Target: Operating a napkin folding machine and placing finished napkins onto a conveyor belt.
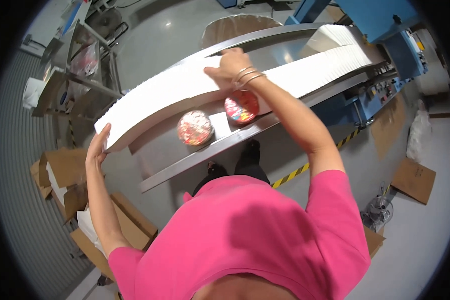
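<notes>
A long row of white flat pieces, packed upright face to face, lies along a metal trough. My left hand presses round the row's left end, partly hidden behind it. Near the middle, my right hand reaches over the row with its thumb on top and fingers bent over the far side. A second stretch of white pieces continues rightward beneath my right forearm. Between the row and the near rail sit two round tubs with colourful mottled tops, one pale red and one brighter red.
Blue machinery stands at the far right end. A lined bin is behind the trough. Open cardboard boxes lie at the lower left. A metal rack stands left, and yellow-black tape marks the floor.
</notes>
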A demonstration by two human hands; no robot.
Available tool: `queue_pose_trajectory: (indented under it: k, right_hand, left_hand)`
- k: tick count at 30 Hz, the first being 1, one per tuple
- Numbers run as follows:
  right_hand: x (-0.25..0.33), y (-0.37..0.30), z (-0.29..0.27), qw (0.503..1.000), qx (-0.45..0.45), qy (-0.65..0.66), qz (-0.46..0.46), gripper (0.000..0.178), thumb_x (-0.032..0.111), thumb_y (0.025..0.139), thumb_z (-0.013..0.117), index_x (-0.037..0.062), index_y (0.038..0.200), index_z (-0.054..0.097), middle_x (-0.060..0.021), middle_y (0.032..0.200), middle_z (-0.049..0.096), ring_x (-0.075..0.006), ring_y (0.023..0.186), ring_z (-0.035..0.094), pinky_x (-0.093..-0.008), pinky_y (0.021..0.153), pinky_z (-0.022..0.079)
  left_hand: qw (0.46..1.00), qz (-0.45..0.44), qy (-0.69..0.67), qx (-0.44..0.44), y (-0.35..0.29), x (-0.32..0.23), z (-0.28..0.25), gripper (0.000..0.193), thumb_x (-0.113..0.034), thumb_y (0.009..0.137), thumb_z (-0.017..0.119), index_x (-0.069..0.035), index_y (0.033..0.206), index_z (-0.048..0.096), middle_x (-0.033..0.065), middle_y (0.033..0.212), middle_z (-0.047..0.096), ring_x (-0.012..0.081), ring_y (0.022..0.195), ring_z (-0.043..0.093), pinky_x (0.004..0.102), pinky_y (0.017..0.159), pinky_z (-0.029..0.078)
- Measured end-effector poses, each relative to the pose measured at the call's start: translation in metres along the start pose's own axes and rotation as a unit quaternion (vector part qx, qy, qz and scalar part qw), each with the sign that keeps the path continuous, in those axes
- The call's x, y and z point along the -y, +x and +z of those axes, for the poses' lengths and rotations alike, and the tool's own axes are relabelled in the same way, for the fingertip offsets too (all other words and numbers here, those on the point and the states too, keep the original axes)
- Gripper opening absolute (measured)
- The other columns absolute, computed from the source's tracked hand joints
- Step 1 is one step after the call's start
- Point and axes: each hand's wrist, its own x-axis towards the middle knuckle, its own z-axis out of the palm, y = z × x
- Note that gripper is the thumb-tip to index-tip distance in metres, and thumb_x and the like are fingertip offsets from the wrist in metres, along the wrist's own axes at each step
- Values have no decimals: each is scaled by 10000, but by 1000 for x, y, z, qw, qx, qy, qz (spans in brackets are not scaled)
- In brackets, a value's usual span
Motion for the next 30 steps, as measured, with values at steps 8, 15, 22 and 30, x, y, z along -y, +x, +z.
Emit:
queue_pose_trajectory:
  k: [8, 15, 22, 30]
  right_hand:
    - [9, -46, -6, 967, -163, -193, -28, 523, 536, 743, 548, 35, 835, 667, -131, 921, 585, -253, 950, 500, -359, 795, 378]
    - [85, -130, 51, 976, -80, -67, -192, 814, 585, 583, 673, 37, 1143, 451, -156, 881, 510, -276, 790, 488, -382, 667, 390]
    - [70, -130, 3, 924, -200, 179, -271, 721, 304, 539, 726, 69, 1171, 470, -176, 949, 492, -316, 835, 493, -394, 717, 439]
    - [-100, -27, -98, 961, -263, 7, 83, 838, 467, 530, 691, 39, 1194, 413, -223, 1043, 492, -358, 980, 498, -427, 805, 454]
  left_hand:
    - [999, 3, 26, 18, -2, -9, 2, 720, -367, 713, 728, -26, 1265, 417, 83, 1231, 483, 204, 1137, 440, 329, 941, 347]
    - [999, -6, 45, 21, -9, -11, 6, 787, -406, 700, 724, -24, 1294, 379, 84, 1264, 456, 212, 1171, 413, 332, 957, 334]
    - [998, -8, 55, 8, 1, -1, -1, 756, -391, 759, 676, 1, 1311, 341, 89, 1314, 402, 207, 1221, 353, 336, 1008, 267]
    - [999, -29, 35, -25, -1, -2, -3, 733, -402, 737, 693, -82, 1311, 369, 60, 1249, 469, 218, 1120, 459, 381, 860, 412]
